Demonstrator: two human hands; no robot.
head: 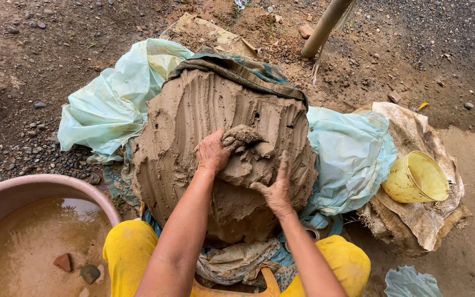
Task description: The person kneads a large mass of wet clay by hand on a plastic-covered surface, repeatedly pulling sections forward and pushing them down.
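Clay mound sits centre on pale plastic sheeting; left hand has fingers curled gripping a clay lump, right hand presses open-fingered at 5 o'clock; yellow bucket at 3 o'clock, water basin at 8 o'clock

Everything's just sitting on bare dirt ground with pebbles all over. Pale green plastic sheet is spread under the big clay mound, a burlap sack lies off to the side, plus a pink water basin.

Bare forearms, clay-smeared hands, yellow trousers over both knees.
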